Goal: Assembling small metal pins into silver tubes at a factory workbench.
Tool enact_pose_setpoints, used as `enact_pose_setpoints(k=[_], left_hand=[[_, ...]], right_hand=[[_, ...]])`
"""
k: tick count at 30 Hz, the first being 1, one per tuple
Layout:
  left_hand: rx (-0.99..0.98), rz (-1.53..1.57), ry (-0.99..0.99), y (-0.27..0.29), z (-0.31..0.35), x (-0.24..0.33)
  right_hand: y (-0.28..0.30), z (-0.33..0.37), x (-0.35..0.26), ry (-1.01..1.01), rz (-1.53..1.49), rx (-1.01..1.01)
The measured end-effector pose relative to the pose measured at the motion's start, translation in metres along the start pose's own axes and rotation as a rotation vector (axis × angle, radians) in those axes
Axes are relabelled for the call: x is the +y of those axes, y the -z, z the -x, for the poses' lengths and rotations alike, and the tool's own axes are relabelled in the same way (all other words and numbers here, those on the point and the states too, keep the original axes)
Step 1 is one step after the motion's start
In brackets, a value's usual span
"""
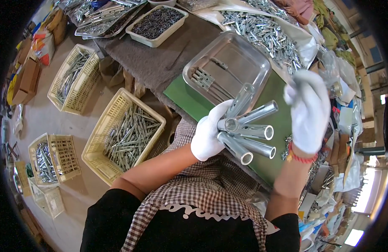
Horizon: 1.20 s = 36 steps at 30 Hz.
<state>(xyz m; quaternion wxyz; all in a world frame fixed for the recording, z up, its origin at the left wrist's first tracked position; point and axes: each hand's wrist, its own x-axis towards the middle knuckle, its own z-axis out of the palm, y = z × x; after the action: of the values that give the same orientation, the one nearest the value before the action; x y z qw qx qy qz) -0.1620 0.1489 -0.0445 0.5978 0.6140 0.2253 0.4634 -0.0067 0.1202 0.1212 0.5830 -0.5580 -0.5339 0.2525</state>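
My left hand [208, 132], in a white glove, grips a fan of several shiny metal tubes [248, 130] with their open ends pointing right. My right hand [309, 109], also gloved, is raised to the right of the tubes, blurred, with its fingers curled near a pile of small metal sleeves [265, 31]; what it holds is hidden. Below both hands lies a green mat [189, 103]. Beyond the tubes sits a steel tray [244, 48] with a few assembled metal parts [204, 78].
A yellow basket [105, 122] of metal bolts stands at my left, and two more baskets [65, 80] [63, 155] sit farther left on the floor. A white bin [160, 40] of dark screws rests on grey felt at the back. Clutter fills the right side.
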Motion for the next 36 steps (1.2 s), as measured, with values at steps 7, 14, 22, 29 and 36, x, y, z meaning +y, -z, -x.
enact_pose_setpoints(k=[7,14,22,29,36], left_hand=[[-0.064,0.064,0.037,0.0,-0.003,-0.001],[-0.045,-0.052,0.001,0.002,-0.002,-0.002],[-0.08,0.139,0.124,0.0,0.001,-0.004],[-0.029,-0.081,-0.038,0.001,-0.003,-0.008],[0.0,-0.012,-0.013,-0.006,-0.004,-0.013]], right_hand=[[-0.048,-0.051,0.116,-0.014,0.631,-0.518],[-0.06,-0.068,0.133,-0.03,0.752,-0.524],[-0.067,-0.069,0.128,0.121,0.933,-0.556],[-0.062,-0.078,0.123,-0.17,0.83,-0.666],[-0.018,-0.062,0.099,-0.179,0.441,-0.274]])
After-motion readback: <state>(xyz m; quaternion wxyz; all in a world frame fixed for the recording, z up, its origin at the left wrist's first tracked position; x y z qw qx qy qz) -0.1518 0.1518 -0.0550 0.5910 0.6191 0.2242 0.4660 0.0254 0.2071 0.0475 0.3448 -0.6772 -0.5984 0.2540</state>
